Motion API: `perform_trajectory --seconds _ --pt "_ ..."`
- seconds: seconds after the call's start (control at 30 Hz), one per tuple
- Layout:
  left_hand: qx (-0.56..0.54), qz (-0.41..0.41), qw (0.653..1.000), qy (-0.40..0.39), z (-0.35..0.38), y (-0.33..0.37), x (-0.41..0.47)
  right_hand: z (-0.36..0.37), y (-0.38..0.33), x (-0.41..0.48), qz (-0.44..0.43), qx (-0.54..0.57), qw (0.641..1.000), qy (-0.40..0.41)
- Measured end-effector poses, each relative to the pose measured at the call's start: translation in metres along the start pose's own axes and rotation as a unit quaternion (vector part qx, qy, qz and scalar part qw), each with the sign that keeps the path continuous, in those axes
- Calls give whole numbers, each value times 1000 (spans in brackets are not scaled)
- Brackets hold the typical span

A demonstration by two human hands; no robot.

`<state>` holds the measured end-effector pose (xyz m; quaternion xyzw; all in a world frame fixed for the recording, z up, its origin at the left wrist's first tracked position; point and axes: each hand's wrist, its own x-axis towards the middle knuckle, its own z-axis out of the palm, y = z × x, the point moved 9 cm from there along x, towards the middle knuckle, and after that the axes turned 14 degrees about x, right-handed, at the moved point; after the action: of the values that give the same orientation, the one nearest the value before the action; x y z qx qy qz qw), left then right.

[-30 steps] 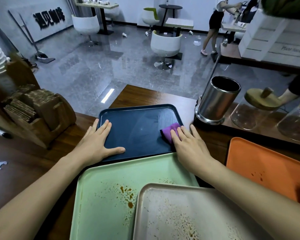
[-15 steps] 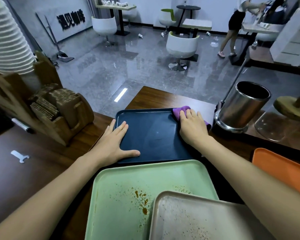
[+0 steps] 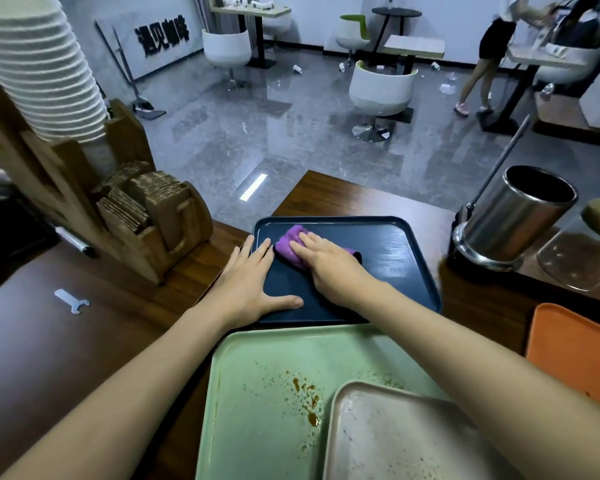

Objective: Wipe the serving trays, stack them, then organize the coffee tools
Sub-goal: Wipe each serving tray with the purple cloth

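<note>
A person's right hand [image 3: 329, 268] presses a purple cloth [image 3: 289, 244] with flat fingers onto the far left corner of a dark blue tray [image 3: 395, 247] on the table [image 3: 343, 199]. The left hand [image 3: 253, 285], spread and holding nothing, pins the tray's left edge. The tray's long side runs left to right, so most of it lies right of the cloth; a stained green tray [image 3: 257, 393] sits just nearer the person.

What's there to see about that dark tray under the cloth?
The dark tray is navy, rectangular, round-cornered with a raised rim, plastic-looking, streaky on the right. It lies flat on the wooden counter, beyond the green tray. The left hand rests flat on its left edge; the right hand presses a purple cloth onto it.
</note>
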<state>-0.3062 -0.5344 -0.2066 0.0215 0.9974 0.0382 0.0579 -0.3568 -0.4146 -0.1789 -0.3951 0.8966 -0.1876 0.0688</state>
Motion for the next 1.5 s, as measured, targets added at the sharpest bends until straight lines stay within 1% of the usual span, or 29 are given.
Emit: perform_trajectory --seconds 0.07,0.13,0.27,0.33,0.47,0.6,0.7,0.77,0.83,0.9,0.97,1.07,1.17,1.3,1.4,1.5 --pt "11 -7 1000 -9 2 -1 1 -1 5 -27 -15 11 1000 5" --pt "12 -8 1000 -9 1 0 1 -5 27 -48 -1 20 1000 7" --pt "17 -5 1000 -13 1 0 -3 -32 103 -72 110 16 993 26" --pt "16 -4 1000 -7 -1 1 -4 -38 115 -75 128 2 992 24" --pt "-21 11 1000 -9 -1 -6 -19 -37 110 -74 124 0 992 25" --pt "-38 28 998 -46 2 -22 -48 -37 112 -73 122 -3 992 23" --pt "-41 27 998 -47 -2 -23 -52 -35 106 -73 111 6 994 19" --pt "-40 20 998 -46 -3 -22 -52 -21 78 -72 71 29 997 -20" --pt "-38 12 998 -46 -3 -22 -52 0 29 -69 6 29 997 -77" --pt "-34 8 998 -48 -3 -23 -52 18 -18 -61 -44 34 992 -112" --pt "-34 10 998 -47 -3 -24 -50 28 -47 -46 -70 46 989 -125" --pt "-51 11 997 -52 -3 -25 -49 32 -64 -32 -88 58 987 -122" --pt "-58 7 997 -57 -3 -27 -50 34 -63 -35 -92 51 987 -119" --pt "-53 -3 996 -72 -3 -27 -54 23 -40 -54 -74 47 989 -117" --pt "-62 -18 995 -82 -5 -25 -57 11 -3 -73 -33 37 992 -115" --pt "-64 -34 993 -93 -15 -15 -63 -4 27 -89 7 40 995 -88"
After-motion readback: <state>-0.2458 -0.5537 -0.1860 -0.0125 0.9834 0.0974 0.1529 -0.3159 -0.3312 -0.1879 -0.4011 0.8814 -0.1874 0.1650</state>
